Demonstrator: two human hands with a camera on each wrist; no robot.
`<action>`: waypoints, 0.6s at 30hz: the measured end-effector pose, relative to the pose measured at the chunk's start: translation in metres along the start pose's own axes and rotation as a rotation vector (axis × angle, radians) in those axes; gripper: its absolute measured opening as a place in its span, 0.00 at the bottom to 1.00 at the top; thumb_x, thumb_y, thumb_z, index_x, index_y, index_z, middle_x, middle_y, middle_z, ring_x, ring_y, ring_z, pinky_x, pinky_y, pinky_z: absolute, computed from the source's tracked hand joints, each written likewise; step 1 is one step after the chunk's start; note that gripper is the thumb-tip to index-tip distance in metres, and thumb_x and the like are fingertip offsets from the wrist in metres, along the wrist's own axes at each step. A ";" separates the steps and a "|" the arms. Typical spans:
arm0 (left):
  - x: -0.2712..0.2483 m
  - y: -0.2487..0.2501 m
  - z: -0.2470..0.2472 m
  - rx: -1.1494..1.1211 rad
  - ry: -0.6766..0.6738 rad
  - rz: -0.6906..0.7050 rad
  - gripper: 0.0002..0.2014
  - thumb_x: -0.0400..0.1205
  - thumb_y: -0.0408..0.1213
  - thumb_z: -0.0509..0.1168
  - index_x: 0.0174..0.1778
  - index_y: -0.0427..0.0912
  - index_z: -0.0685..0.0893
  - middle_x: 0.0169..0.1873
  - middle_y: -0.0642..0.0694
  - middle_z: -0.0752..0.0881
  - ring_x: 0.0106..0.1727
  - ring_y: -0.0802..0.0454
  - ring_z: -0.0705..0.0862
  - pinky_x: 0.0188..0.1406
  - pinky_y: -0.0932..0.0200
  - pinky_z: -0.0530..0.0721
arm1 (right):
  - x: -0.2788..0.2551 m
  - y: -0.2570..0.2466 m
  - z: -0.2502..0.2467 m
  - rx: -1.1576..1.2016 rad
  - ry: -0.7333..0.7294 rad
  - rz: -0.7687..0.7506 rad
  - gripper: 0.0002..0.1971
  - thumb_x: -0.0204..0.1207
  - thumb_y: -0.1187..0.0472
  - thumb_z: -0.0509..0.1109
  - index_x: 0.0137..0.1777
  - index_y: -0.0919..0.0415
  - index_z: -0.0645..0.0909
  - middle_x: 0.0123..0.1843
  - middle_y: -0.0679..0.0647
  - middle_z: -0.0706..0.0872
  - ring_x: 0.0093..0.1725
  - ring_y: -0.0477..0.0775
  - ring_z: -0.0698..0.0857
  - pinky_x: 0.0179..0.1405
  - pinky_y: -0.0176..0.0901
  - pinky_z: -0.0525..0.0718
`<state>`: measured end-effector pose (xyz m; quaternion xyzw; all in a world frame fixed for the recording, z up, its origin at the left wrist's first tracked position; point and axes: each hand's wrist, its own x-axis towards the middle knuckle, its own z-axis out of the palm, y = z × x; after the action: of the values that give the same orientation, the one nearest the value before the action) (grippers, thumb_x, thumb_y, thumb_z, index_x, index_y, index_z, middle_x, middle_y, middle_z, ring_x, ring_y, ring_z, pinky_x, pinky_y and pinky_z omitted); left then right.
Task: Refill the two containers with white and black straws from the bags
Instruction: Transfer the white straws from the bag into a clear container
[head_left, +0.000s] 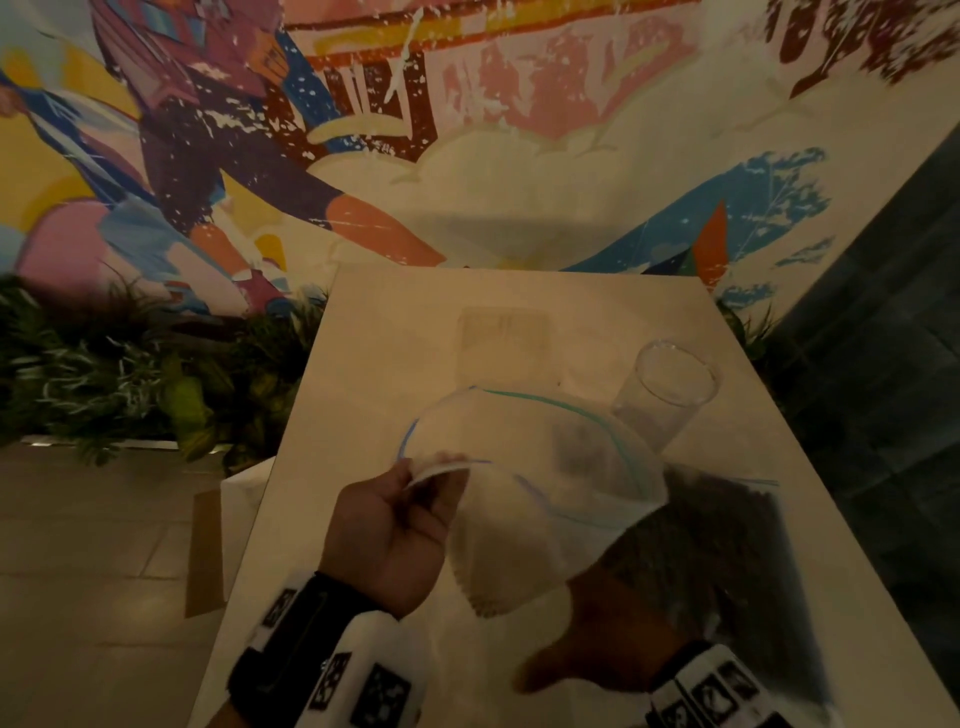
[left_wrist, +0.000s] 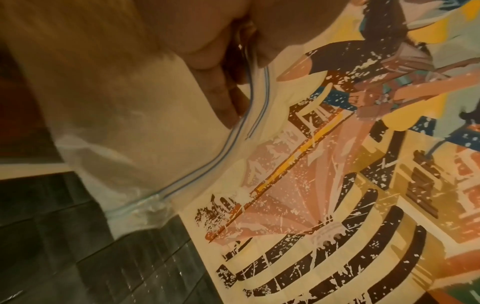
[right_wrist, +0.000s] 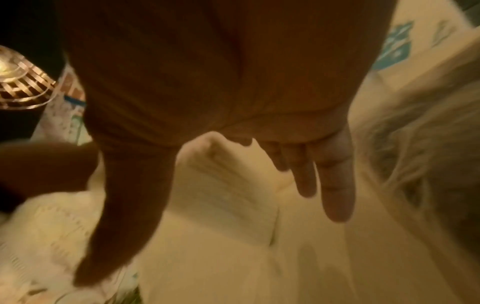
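My left hand (head_left: 431, 470) pinches the zip edge of a clear bag of white straws (head_left: 498, 551) and holds it tilted above the table (head_left: 363, 364). In the left wrist view my fingers (left_wrist: 228, 98) clamp that bag (left_wrist: 124, 127) beside its blue zip line. My right hand (head_left: 597, 618) lies open under the bag's lower end, thumb spread. Its straight fingers (right_wrist: 335, 185) reach over the white straws (right_wrist: 223, 179). A bag of black straws (head_left: 727, 551) lies flat at the right. A round clear container (head_left: 670, 387) and a faint square clear container (head_left: 506, 348) stand behind, both looking empty.
Green plants (head_left: 130, 384) fill a planter left of the table, below a painted mural wall (head_left: 467, 130). A brown cardboard piece (head_left: 205, 551) leans by the table's left edge. Dark tiles (head_left: 883, 364) cover the wall on the right.
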<state>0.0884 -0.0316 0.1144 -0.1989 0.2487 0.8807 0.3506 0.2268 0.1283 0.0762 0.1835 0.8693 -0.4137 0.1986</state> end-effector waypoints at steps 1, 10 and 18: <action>-0.002 -0.006 0.006 0.002 -0.009 -0.010 0.17 0.87 0.32 0.51 0.40 0.28 0.81 0.32 0.34 0.88 0.31 0.42 0.90 0.30 0.48 0.90 | 0.002 -0.005 0.007 0.078 0.026 -0.038 0.60 0.49 0.40 0.86 0.77 0.39 0.50 0.67 0.23 0.57 0.70 0.33 0.57 0.50 0.02 0.47; 0.014 0.012 -0.033 0.791 -0.249 0.168 0.43 0.48 0.28 0.78 0.61 0.47 0.73 0.56 0.36 0.83 0.63 0.31 0.80 0.51 0.45 0.87 | 0.020 0.007 0.019 0.552 0.490 -0.152 0.40 0.46 0.20 0.72 0.56 0.41 0.76 0.59 0.49 0.82 0.65 0.56 0.81 0.69 0.56 0.77; 0.026 -0.022 -0.071 1.910 -0.463 0.357 0.59 0.47 0.75 0.72 0.70 0.74 0.45 0.70 0.72 0.55 0.78 0.60 0.58 0.78 0.60 0.58 | -0.001 -0.029 0.010 0.238 0.290 -0.198 0.16 0.62 0.38 0.79 0.47 0.29 0.78 0.50 0.38 0.83 0.53 0.38 0.82 0.65 0.43 0.80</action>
<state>0.0991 -0.0451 0.0380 0.3834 0.8041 0.3685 0.2658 0.2152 0.1035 0.0894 0.1768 0.8477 -0.5002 0.0065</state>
